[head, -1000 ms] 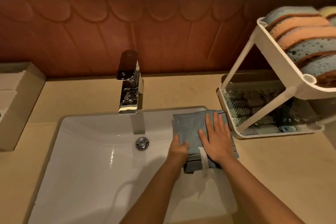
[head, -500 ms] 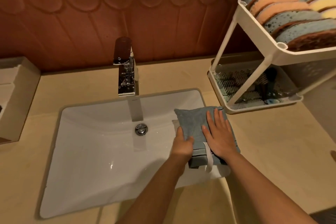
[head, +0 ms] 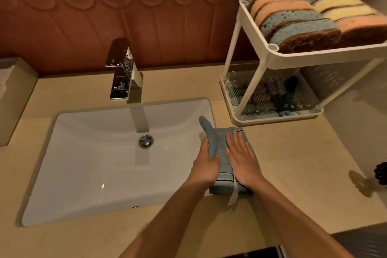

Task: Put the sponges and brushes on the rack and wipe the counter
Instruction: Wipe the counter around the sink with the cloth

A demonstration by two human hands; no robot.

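Note:
A grey-blue cloth [head: 219,144] lies folded on the beige counter [head: 293,163] at the right rim of the sink. My left hand [head: 206,163] grips its left edge, thumb on top, and one corner of the cloth sticks up over the basin. My right hand [head: 243,159] lies flat on the cloth with straight fingers. The white two-tier rack [head: 272,56] stands at the back right. Several blue, orange and yellow sponges [head: 297,21] fill its top tier. Brushes [head: 263,94] lie on its bottom tier.
A white sink [head: 94,163] with a chrome faucet [head: 123,73] takes up the left half of the counter. A beige box [head: 14,98] stands at the far left. A dark object [head: 381,173] sits at the right edge. A red-brown scalloped wall backs the counter.
The cloth has been gathered narrower under both hands and its far corner now lifts over the basin. The view has pulled back and shows more of the counter.

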